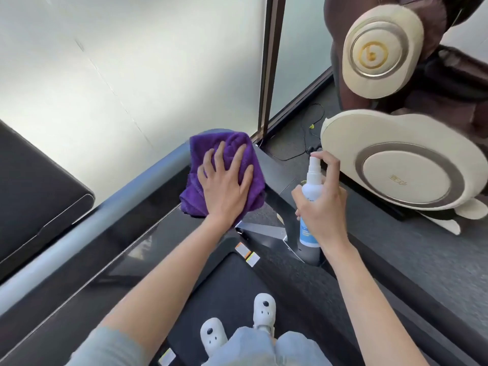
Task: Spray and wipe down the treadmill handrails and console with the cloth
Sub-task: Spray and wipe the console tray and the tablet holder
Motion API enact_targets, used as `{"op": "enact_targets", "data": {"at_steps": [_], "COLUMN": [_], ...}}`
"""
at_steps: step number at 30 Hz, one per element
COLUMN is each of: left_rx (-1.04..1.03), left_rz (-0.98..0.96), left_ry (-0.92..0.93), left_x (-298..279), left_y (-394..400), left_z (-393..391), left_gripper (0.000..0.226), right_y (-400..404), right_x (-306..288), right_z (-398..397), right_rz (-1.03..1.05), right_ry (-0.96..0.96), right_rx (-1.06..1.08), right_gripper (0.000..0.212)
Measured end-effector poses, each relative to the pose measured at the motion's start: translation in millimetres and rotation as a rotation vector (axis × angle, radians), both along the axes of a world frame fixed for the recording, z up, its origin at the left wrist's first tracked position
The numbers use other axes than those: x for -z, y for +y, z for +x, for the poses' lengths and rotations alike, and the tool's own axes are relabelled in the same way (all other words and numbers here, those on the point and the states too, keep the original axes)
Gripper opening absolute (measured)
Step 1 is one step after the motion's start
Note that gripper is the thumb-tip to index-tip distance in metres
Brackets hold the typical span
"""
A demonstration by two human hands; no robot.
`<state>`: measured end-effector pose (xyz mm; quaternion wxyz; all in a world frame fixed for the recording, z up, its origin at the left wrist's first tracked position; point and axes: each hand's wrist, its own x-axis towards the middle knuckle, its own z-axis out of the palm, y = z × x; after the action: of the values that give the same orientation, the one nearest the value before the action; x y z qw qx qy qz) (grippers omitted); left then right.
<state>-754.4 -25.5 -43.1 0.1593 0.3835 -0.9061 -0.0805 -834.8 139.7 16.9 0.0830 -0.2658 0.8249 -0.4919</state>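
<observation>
clearly the wiping step is in hand. the left hand (pixel 224 178) is lying flat with fingers spread, pressing the purple cloth (pixel 211 154) down onto the right-hand end of the dark glossy console (pixel 137 228), just where the grey handrail (pixel 105 210) is curving round the corner. the cloth is bunched rather than folded, and it is covering both the console edge and a little of the rail.

the right hand (pixel 320 207) is gripping the white spray bottle (pixel 310 196) upright, fingers curled round its body, with the forefinger resting on top of the nozzle, which seems to be facing toward the cloth. it is hovering above the dark side arm (pixel 280 180) of the treadmill, near the cloth but not touching it.

judging from this, the next move is calling for either a press of the nozzle onto the surface beside the cloth or a sweep of the cloth along the rail; most of the console and the long rail to the left are looking not yet reached, though i cannot tell whether they are wet.

as for writing, the bottle is carrying a blue label with small print too blurred to read. the cream massage chair (pixel 396 159) to the right is showing a gold emblem on its upper disc and a faint mark on the lower one, neither legible. small stickers on the treadmill deck (pixel 237 281) are unreadable too.
</observation>
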Motion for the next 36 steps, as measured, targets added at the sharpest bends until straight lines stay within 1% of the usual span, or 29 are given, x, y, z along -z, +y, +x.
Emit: {"op": "enact_targets", "data": {"at_steps": [2,6,7,9,11,12,13,15,17,23,25,28,30,32,36], "left_rx": [0.053,0.031,0.061,0.188,0.318,0.341,0.322,0.207,0.152,0.262,0.351,0.603,0.680,0.619,0.351], "left_rz": [0.040,0.064,0.055,0.022,-0.017,-0.038,-0.045,-0.014,-0.004,0.028,-0.018,-0.052,-0.061,-0.065,0.022], "left_ry": [0.043,0.093,0.101,0.105,0.085,0.076,0.081,0.118,0.121,0.109,0.088,0.100,0.080,0.097,0.092], "left_x": [2,-2,-3,-4,-4,-4,-3,-2,-1,-14,-19,-18,-15,-14,-17], "left_y": [16,24,28,29,16,6,-5,-20,-17,24,41,68,73,59,7], "left_z": [-8,-22,-23,-20,-10,-3,4,11,8,-28,-34,-34,-30,-27,-14], "left_gripper": [0.048,0.039,0.037,0.037,0.040,0.042,0.043,0.043,0.044,0.036,0.032,0.029,0.030,0.030,0.034], "right_y": [3,13,15,16,17,18,19,23,30,54,56,55,52,51,50], "right_x": [1,2,2,2,1,0,-1,-3,-3,-1,-2,-5,-7,-7,-5], "right_z": [0,0,0,0,1,2,3,4,6,12,15,18,19,20,21], "right_rz": [-0.013,-0.018,-0.015,-0.014,-0.031,-0.042,-0.052,-0.061,-0.047,-0.027,-0.026,-0.027,-0.032,-0.037,-0.038], "right_ry": [0.010,0.016,0.014,0.017,0.015,0.006,-0.004,-0.012,-0.014,-0.009,-0.003,-0.002,0.007,0.025,0.010], "right_rx": [0.017,0.045,0.052,0.052,0.059,0.067,0.078,0.101,0.118,0.189,0.191,0.176,0.159,0.153,0.125], "right_gripper": [0.060,0.057,0.056,0.056,0.057,0.056,0.056,0.056,0.056,0.055,0.054,0.055,0.055,0.057,0.058]}}
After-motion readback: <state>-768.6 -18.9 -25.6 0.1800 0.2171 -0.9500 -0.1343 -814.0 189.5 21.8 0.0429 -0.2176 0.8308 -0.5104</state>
